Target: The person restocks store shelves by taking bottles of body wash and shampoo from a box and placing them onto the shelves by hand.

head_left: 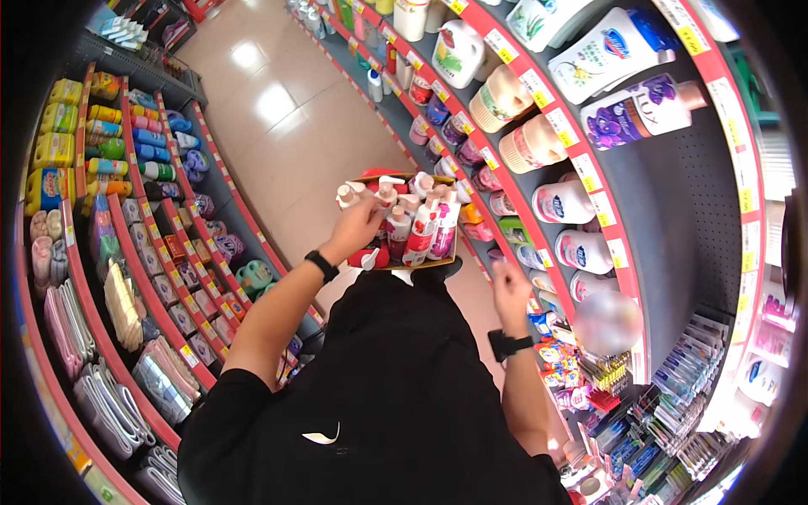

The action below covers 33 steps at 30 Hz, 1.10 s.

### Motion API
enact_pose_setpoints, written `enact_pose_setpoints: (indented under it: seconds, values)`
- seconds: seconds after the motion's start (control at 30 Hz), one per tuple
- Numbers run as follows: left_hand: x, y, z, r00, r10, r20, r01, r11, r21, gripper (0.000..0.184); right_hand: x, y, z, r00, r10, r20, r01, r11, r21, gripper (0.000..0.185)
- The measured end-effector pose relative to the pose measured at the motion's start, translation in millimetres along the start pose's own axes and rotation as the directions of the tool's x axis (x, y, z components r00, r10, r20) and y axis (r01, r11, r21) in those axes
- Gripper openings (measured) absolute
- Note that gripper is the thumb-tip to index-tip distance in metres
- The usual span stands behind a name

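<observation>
In the head view, my left hand (360, 224) reaches over an open cardboard box (455, 251) with curled fingers. They are at the tops of the bottles on its left side; what they grip is hidden. Several bottles stand close together inside, among them a red-and-white bottle (421, 236) and a pump bottle (388, 187) with a white head. A red bottle with a white pump (369, 257) leans at the near left corner. My right hand (511, 290) is raised to the right of the box, near the shelf, its fingers folded and nothing visible in them.
A curved shelf (589, 172) on my right holds rows of bottles, including a purple bottle (640, 114). Toothbrush packs (690, 362) hang lower right. On my left, shelves carry soaps and folded towels (109, 412). A tiled aisle floor (278, 151) stretches ahead.
</observation>
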<state>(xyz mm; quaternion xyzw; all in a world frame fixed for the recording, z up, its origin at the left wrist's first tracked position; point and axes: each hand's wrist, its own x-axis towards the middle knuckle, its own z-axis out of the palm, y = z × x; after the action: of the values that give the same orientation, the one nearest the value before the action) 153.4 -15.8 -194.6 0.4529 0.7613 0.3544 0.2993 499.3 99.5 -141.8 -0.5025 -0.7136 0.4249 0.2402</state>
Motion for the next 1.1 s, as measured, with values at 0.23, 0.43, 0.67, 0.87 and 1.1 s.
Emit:
enact_pose_setpoints:
  seconds: [0.23, 0.43, 0.67, 0.87, 1.1]
  values:
    - [-70, -51, 11, 0.996, -0.060, 0.067, 0.050, 0.989, 0.141, 0.024, -72, 36, 27, 0.886, 0.430, 0.173, -0.422, 0.903, -0.086, 0.052]
    - [-21, 4, 36, 0.983, 0.086, 0.163, -0.099, 0.992, 0.076, 0.043, -38, 42, 19, 0.910, 0.342, 0.236, -0.350, 0.937, -0.006, 0.040]
    - [26, 16, 97, 0.987, 0.081, 0.138, -0.124, 0.935, 0.333, 0.051, -27, 25, 17, 0.923, 0.291, 0.254, -0.301, 0.954, 0.001, 0.027]
    - [42, 25, 103, 0.986, -0.080, 0.145, 0.011, 0.906, 0.422, 0.046, -51, 25, 21, 0.920, 0.287, 0.265, -0.293, 0.956, -0.018, 0.024]
    - [34, 19, 86, 0.994, 0.099, 0.040, -0.106, 0.955, 0.277, 0.054, -59, 30, 13, 0.939, 0.266, 0.219, -0.266, 0.964, -0.032, 0.024]
